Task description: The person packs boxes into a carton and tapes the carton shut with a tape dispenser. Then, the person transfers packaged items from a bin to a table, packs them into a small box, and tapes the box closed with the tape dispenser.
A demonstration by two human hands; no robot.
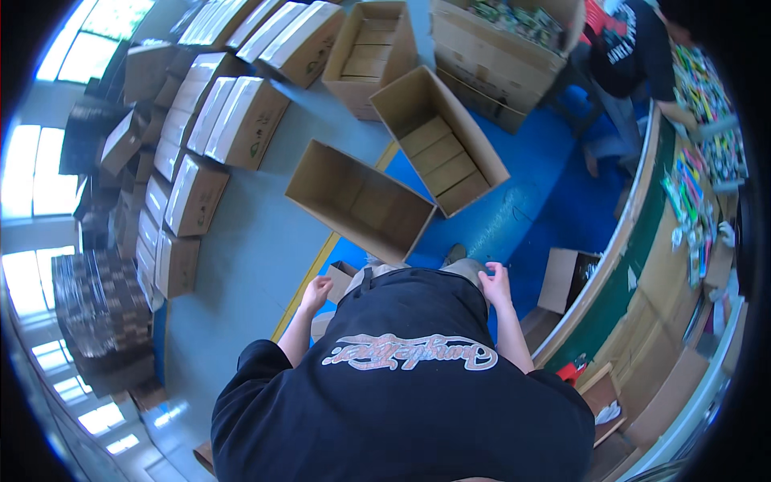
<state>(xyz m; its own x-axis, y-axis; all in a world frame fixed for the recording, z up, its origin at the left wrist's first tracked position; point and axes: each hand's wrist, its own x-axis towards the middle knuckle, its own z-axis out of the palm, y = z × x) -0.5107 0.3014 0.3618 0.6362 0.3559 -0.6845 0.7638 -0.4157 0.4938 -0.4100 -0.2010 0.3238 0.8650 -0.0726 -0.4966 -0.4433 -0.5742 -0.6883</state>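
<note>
My left hand (316,292) is held out beside my body, fingers loosely curled and nothing visible in it. It is nearest to a small open carton (340,277) by my leg. My right hand (495,283) is raised by my other hip, its fingers apart and holding nothing. Just ahead of me stands a tall open carton (353,193) with bare brown walls inside. Touching its right corner is a second open carton (474,153), with several brown boxes (442,157) lining its bottom. Neither hand touches these cartons.
Another open carton (341,64) of boxes and a large carton (490,48) of small packaged goods stand farther off. A curved workbench (654,241) with colourful packs runs along my right, a co-worker (630,56) at its far end. Sealed cartons (249,120) stack at left.
</note>
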